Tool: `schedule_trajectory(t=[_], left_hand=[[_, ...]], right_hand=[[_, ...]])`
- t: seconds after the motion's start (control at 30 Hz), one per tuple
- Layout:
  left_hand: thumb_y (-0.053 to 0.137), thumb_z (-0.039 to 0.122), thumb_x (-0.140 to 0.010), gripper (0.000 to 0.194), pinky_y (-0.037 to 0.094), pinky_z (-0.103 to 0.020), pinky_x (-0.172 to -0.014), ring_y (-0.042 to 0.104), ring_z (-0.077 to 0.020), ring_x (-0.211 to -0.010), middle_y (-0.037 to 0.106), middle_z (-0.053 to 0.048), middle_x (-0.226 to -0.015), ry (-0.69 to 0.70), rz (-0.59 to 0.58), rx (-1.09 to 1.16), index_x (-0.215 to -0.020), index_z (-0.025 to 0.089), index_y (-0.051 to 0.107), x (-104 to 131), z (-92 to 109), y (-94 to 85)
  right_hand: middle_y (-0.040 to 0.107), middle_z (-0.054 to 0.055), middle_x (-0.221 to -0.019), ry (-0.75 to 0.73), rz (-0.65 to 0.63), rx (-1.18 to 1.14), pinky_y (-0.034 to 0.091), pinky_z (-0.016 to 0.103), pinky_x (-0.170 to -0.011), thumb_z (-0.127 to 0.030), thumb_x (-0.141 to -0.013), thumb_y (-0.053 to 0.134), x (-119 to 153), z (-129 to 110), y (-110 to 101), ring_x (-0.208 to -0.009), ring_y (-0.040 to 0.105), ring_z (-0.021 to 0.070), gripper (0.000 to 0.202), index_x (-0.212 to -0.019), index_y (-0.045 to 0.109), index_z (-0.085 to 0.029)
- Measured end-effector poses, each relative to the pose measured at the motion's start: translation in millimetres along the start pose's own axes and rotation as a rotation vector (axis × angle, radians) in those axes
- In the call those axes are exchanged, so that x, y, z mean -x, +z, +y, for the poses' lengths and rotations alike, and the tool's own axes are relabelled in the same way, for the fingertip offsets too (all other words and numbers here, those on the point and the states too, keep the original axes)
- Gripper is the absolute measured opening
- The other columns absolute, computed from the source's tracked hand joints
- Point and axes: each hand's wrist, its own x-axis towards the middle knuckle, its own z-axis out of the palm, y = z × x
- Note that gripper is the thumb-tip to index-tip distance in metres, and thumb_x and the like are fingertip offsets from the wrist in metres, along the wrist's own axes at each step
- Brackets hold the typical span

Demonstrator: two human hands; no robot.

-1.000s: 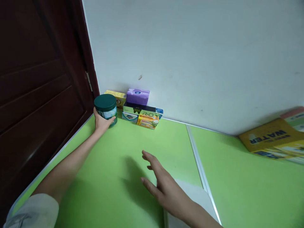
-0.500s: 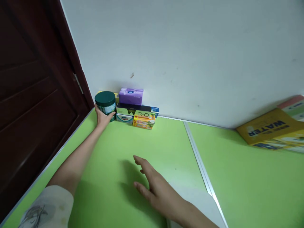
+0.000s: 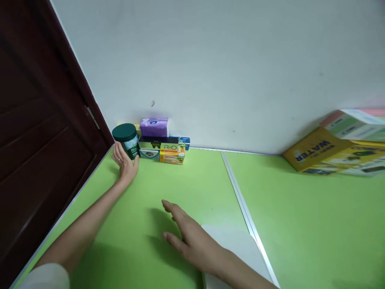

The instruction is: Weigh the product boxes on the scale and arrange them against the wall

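A dark green lidded jar (image 3: 131,145) stands upright against the wall, at the left end of a cluster of packages. My left hand (image 3: 124,162) is just in front of it, fingers stretched and thumb apart; whether a fingertip still touches the jar I cannot tell. Beside the jar, a black and green R&O box (image 3: 158,143) lies on top of a teal and white box (image 3: 149,154) and an orange-yellow box (image 3: 173,156). A purple tissue pack (image 3: 155,127) sits behind them. My right hand (image 3: 188,237) hovers above the green table with spread fingers, holding nothing.
Under my right forearm lies a white flat item (image 3: 237,241). A metal strip (image 3: 237,190) crosses the green tabletop (image 3: 144,192). Yellow WATER cartons (image 3: 319,150) stand at the right by the wall. A dark red door (image 3: 36,140) borders the table's left edge.
My left hand has loosened from around the jar and drawn back toward me, its fingers now straighter. The jar stays beside the boxes. The view has shifted slightly; my right hand remains open.
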Motion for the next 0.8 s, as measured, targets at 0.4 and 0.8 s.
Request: schedule_trajectory(t=[0.4,0.8], left_hand=[[0.048,0.002,-0.08,0.07,0.018,-0.051,-0.115,0.028,-0.0265,-0.138,0.047,-0.014,-0.136,1.058,-0.54,0.2,-0.144,0.015,0.024,142.1,151.7,-48.4],[0.051,0.019,-0.077,0.07,0.021,-0.048,-0.115,0.023,-0.0272,-0.141,0.028,-0.013,-0.152,0.572,-1.053,0.543,-0.143,0.017,0.028,135.9,384.1,94.7]], right_hand=[[0.064,0.01,-0.102,-0.327,0.414,0.091,0.042,0.038,-0.099,-0.004,-0.077,0.047,94.5,44.1,-45.0,-0.108,0.052,0.0213,0.032,-0.102,0.064,-0.016],[0.06,0.012,-0.118,0.047,1.053,-0.324,0.046,0.04,-0.094,-0.016,-0.079,0.048,207.7,183.3,-191.9,-0.108,0.059,0.0191,0.037,-0.116,0.053,-0.017]])
